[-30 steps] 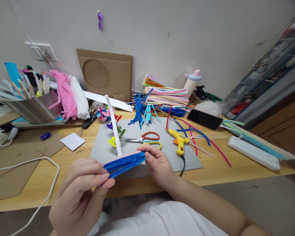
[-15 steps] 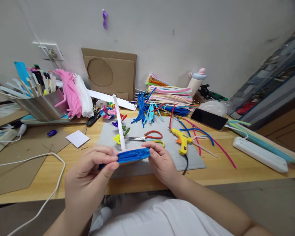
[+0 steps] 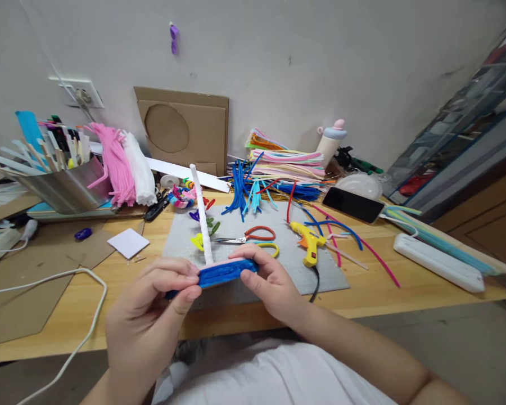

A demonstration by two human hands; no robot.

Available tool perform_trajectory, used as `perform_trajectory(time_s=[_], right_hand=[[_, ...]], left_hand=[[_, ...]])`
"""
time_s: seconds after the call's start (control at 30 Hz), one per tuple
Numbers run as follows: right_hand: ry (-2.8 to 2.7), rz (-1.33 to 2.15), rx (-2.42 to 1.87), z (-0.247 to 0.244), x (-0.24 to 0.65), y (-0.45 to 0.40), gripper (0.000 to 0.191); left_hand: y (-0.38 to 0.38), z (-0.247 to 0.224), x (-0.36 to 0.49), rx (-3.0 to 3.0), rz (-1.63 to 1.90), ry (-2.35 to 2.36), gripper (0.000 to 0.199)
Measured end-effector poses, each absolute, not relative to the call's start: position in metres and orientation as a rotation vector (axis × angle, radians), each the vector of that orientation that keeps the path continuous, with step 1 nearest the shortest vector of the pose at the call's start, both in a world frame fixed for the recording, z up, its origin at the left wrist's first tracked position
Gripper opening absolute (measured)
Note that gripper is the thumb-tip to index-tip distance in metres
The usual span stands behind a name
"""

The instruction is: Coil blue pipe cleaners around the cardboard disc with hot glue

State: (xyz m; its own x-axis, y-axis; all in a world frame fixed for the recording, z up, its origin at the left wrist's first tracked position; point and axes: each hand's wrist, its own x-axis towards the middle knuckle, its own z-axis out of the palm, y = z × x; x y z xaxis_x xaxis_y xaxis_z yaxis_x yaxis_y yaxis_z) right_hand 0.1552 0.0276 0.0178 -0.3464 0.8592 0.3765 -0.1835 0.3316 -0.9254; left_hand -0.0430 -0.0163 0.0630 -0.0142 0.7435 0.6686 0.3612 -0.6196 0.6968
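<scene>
A flat piece edged with blue pipe cleaners (image 3: pixel 221 275) is held up over the front of the table between my two hands. My left hand (image 3: pixel 158 295) pinches its left end between thumb and fingers. On its right end, my right hand (image 3: pixel 270 278) has the thumb at the edge and the fingers over the top. A white wrapped stick (image 3: pixel 201 216) rises just behind the piece; its foot is hidden, so I cannot tell if they are joined. Scissors (image 3: pixel 231 240) with red and yellow handles lie behind my right hand on the grey cutting mat (image 3: pixel 333 275).
Right of the hands lies a yellow glue gun (image 3: pixel 308 242), its black cord running forward. Blue pipe cleaners (image 3: pixel 239 191), a phone (image 3: pixel 354 204) and a white power strip (image 3: pixel 438 262) lie farther out. A metal container (image 3: pixel 67 188) of sticks stands left, near a white cable (image 3: pixel 95 315).
My right thumb and fingers have slid a little left along the blue-edged piece, and its right end now shows past the thumb. The whole view has shifted slightly.
</scene>
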Motion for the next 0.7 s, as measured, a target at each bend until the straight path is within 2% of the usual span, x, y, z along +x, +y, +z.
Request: perform_trajectory(time_s=[0.37, 0.7], right_hand=[[-1.427, 1.409, -0.684, 0.020, 0.156, 0.030, 0.021], [-1.375, 1.417, -0.690, 0.019, 0.154, 0.028, 0.021]], left_hand=[[-0.015, 0.054, -0.048, 2.124, 1.687, 1.118, 0.020], [-0.012, 0.057, -0.063, 2.218, 1.474, 1.140, 0.016]])
